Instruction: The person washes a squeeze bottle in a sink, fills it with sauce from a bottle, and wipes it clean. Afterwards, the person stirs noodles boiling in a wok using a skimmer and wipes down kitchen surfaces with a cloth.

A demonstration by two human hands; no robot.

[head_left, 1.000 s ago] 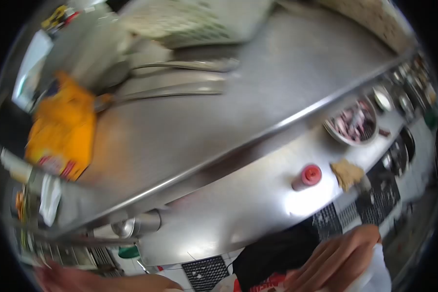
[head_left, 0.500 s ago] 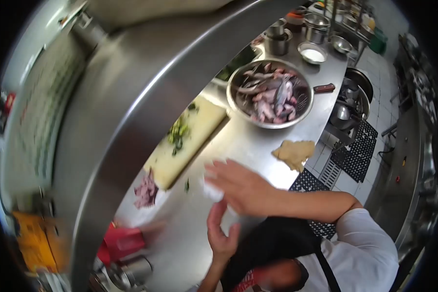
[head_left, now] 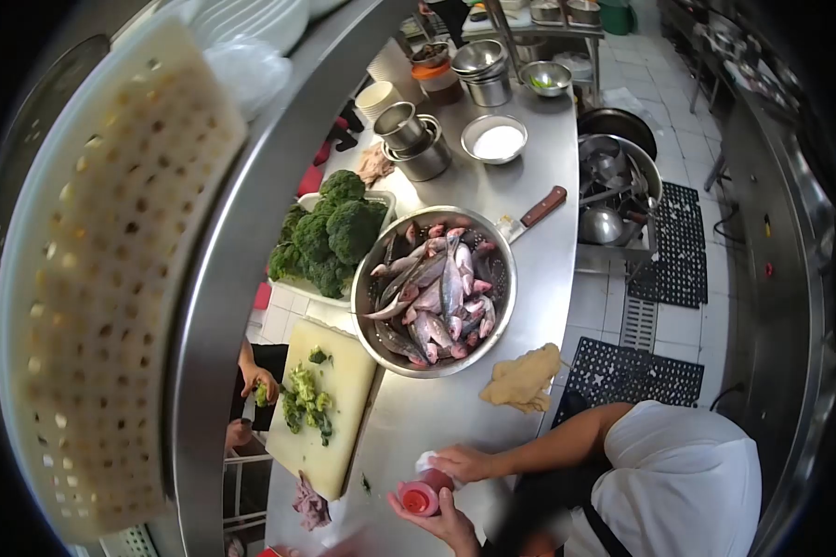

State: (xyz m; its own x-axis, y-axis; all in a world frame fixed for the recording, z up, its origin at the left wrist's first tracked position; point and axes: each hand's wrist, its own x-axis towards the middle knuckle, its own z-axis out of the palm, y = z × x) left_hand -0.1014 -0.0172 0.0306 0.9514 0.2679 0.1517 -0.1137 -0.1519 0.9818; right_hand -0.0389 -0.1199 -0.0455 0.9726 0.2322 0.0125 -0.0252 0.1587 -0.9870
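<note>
My right hand presses a crumpled white cloth or tissue against the side of a pinkish-red container. My left hand wraps round that container from below, its round end with a red centre facing up; I cannot make out its exact kind. Both hands are over the near part of the steel table. Left of them lie a pale cutting board with chopped broccoli and a scrap of purplish flesh. A tan cloth rests by the table's right edge.
Beyond the board stands a steel colander full of fish. Behind it a knife lies, brown handle outward. Broccoli heads fill a white tray. A co-worker's hand holds a green piece. A steel shelf edge rises left.
The view has swung, bringing the broccoli tray and co-worker into sight. My left hand, earlier apart with curved fingers, now holds the pinkish-red container; my right hand still has the white cloth.
</note>
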